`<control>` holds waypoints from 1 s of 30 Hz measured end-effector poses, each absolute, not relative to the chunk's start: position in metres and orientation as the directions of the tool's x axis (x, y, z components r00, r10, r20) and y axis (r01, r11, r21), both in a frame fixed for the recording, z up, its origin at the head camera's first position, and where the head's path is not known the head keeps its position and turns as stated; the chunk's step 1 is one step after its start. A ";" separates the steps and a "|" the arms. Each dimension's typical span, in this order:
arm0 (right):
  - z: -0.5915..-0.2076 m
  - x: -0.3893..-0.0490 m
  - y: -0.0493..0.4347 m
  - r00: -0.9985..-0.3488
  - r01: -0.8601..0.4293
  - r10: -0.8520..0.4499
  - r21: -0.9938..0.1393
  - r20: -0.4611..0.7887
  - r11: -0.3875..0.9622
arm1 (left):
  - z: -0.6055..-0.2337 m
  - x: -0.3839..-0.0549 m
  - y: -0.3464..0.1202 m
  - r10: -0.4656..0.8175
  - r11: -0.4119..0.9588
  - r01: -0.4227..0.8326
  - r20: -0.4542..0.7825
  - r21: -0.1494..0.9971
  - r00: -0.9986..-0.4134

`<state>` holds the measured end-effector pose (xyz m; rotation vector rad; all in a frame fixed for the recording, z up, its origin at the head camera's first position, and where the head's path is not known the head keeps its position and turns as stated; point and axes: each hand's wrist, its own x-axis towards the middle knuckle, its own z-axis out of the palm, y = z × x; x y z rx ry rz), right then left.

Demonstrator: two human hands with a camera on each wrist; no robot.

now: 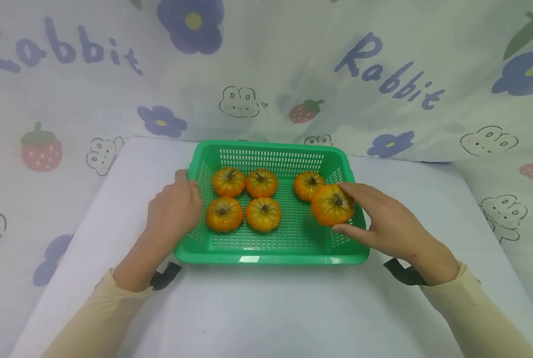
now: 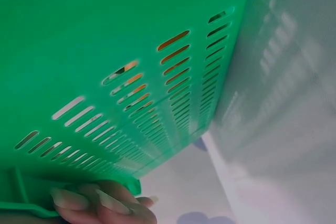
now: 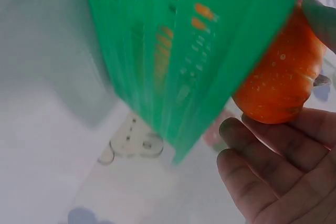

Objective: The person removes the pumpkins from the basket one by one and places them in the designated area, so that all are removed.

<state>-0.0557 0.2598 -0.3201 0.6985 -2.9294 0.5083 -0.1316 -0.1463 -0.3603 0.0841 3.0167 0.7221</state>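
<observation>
At the left, the rim of a rectangular green plastic basket with slotted walls [image 1: 270,259] is gripped by the left hand [image 1: 175,206], whose fingers [image 2: 113,203] are seen bent at the rim in the left wrist view. The basket is carried by a white table [image 1: 266,318].

Inside, in the left half, four small, round, ribbed orange pumpkins are laid out in two pairs: the far-left pumpkin [image 1: 229,182] and its far-side neighbour [image 1: 262,183], with the near-left pumpkin [image 1: 224,215] and its near-side neighbour [image 1: 264,215] in front of them. Farther right, the far-right pumpkin [image 1: 308,185] is set down on its own toward the far wall.

At the right end, a sixth orange pumpkin with a brown stem [image 1: 332,205] is held by the right hand [image 1: 389,219] between thumb and fingers, raised at the right rim, and the far-right pumpkin is partly overlapped by it in the head view.

As judged from this layout, five pumpkins are in place and one is left to be set down. Bare floor is seen in the near-right part, where room for it is offered; its release is not yet done.
</observation>
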 end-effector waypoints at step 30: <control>-0.352 -0.052 0.354 -0.981 -0.161 -0.105 -0.380 0.164 0.911 | -0.360 -0.132 -0.147 0.061 0.885 0.043 -0.024 0.464 -0.998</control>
